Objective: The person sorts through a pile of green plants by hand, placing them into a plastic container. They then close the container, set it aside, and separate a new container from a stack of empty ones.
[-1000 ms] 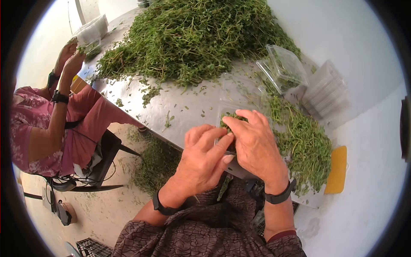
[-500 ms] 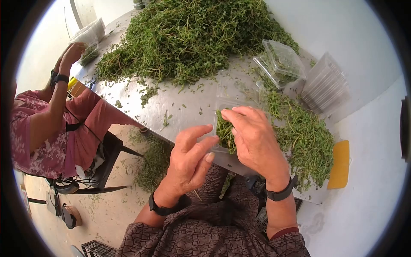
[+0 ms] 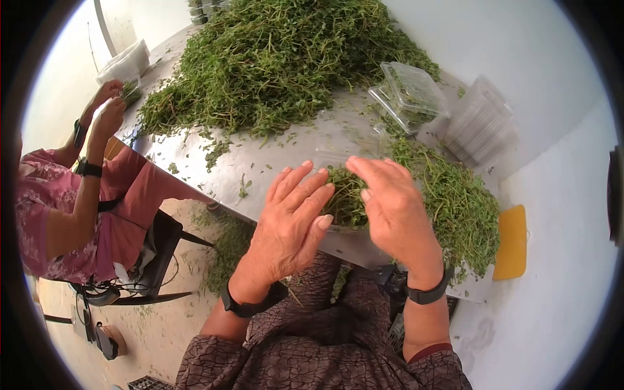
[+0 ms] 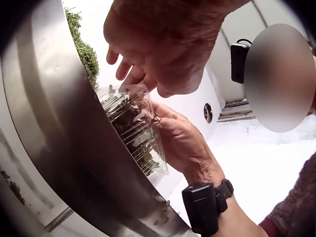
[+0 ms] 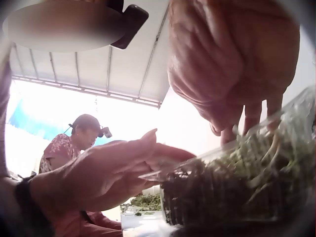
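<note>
A clear plastic box filled with leafy green sprigs stands at the near edge of the metal table. My left hand lies along the box's left side, its fingers straight and close together, fingertips at the rim. On the opposite side my right hand arches over the greens with fingers loosely bent. In the right wrist view that right hand has its fingertips down at the rim and greens, while the left hand reaches flat towards the box. The left wrist view shows stems pressed against the box's clear wall.
A large heap of greens covers the back of the table. A smaller pile, an open filled box and stacked plastic boxes stand at the right. Another person sits at the left, handling greens.
My hands were together over the box; the left drew away to the left, then flattened and came back against its side. My right hand stayed over the greens, lifting slightly from them.
</note>
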A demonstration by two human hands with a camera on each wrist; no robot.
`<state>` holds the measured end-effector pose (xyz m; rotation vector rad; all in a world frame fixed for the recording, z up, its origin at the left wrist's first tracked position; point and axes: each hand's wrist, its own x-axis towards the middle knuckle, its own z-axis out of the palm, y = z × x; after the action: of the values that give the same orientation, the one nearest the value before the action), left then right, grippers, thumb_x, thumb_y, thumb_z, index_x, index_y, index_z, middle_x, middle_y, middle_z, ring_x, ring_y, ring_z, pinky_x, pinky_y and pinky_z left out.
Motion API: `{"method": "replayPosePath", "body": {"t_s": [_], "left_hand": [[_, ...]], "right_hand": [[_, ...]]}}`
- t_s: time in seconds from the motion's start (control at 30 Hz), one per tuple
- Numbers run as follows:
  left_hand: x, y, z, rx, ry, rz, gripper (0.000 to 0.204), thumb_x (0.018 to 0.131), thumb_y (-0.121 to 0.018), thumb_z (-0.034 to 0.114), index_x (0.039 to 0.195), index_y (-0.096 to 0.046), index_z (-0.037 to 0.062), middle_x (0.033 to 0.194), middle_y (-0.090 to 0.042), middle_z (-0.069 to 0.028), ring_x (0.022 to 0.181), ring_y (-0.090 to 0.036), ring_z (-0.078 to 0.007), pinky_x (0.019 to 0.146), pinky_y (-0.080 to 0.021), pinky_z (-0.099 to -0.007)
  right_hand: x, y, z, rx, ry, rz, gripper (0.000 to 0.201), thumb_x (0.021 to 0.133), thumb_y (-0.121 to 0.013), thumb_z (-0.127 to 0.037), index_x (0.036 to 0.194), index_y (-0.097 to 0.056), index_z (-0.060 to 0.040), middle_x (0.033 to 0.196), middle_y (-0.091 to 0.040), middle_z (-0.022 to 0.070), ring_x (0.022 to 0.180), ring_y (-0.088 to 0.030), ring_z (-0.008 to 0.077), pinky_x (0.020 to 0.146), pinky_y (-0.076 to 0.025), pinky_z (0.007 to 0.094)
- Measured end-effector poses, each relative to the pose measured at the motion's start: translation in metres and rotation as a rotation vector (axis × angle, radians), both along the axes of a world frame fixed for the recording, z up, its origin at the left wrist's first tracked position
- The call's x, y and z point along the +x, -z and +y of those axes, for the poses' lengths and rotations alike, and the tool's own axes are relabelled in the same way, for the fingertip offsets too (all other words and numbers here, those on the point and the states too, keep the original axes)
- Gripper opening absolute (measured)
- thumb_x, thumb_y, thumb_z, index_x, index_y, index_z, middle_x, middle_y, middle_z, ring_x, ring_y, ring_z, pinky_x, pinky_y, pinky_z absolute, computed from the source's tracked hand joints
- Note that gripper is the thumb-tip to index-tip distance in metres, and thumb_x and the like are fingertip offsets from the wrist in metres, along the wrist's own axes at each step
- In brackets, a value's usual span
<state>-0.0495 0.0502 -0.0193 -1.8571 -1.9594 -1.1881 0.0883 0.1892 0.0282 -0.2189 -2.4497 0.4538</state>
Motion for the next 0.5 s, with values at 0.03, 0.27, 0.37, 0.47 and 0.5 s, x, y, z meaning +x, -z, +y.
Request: {"method": "replayPosePath", "body": {"t_s": [0.03,0.27,0.37,0.47,0.5], "left_hand": [[0.0,0.0,0.001,-0.036,0.003,0.023,0.039,0.099,-0.044,0.026,0.123,-0.059,-0.0014,0.134,-0.055,-0.0184,0.134,-0.042,-0.0384,0.113,-0.028,-0.0528],[0.006,0.001,0.009,-0.107,0.02,0.058,0.036,0.096,-0.052,0.021,0.119,-0.058,-0.006,0.129,-0.055,-0.0236,0.134,-0.04,-0.043,0.115,-0.022,-0.0564],[0.008,-0.001,0.011,-0.136,0.01,0.059,0.037,0.096,-0.053,0.022,0.118,-0.058,-0.0059,0.127,-0.055,-0.0231,0.134,-0.04,-0.043,0.115,-0.022,-0.0572],[0.008,-0.003,0.012,-0.157,0.001,0.072,0.037,0.096,-0.053,0.023,0.118,-0.057,-0.0054,0.125,-0.056,-0.0227,0.134,-0.04,-0.0432,0.115,-0.022,-0.0579],[0.008,-0.004,0.012,-0.171,0.004,0.062,0.037,0.096,-0.053,0.024,0.119,-0.057,-0.0051,0.127,-0.055,-0.023,0.134,-0.039,-0.0431,0.115,-0.021,-0.0577]], "right_hand": [[0.007,-0.003,0.002,-0.008,0.05,0.016,0.038,0.083,-0.057,0.003,0.121,-0.058,0.0014,0.108,-0.065,0.0199,0.109,-0.059,0.0345,0.104,-0.039,0.0484],[0.038,0.008,0.004,-0.074,0.17,-0.022,0.034,0.085,-0.061,-0.001,0.12,-0.059,0.0031,0.108,-0.065,0.02,0.109,-0.059,0.0353,0.102,-0.041,0.0475],[0.037,0.009,0.0,-0.039,0.17,-0.059,0.032,0.086,-0.063,-0.004,0.117,-0.06,0.0038,0.105,-0.066,0.0201,0.109,-0.059,0.0353,0.102,-0.04,0.0479],[0.037,0.009,-0.001,0.026,0.18,-0.071,0.033,0.086,-0.063,-0.005,0.117,-0.06,0.0038,0.103,-0.066,0.0208,0.109,-0.059,0.0352,0.103,-0.04,0.0481],[0.037,0.009,-0.001,0.048,0.173,-0.075,0.033,0.085,-0.063,-0.005,0.117,-0.06,0.0033,0.105,-0.066,0.0203,0.109,-0.059,0.0351,0.103,-0.04,0.048]]}}
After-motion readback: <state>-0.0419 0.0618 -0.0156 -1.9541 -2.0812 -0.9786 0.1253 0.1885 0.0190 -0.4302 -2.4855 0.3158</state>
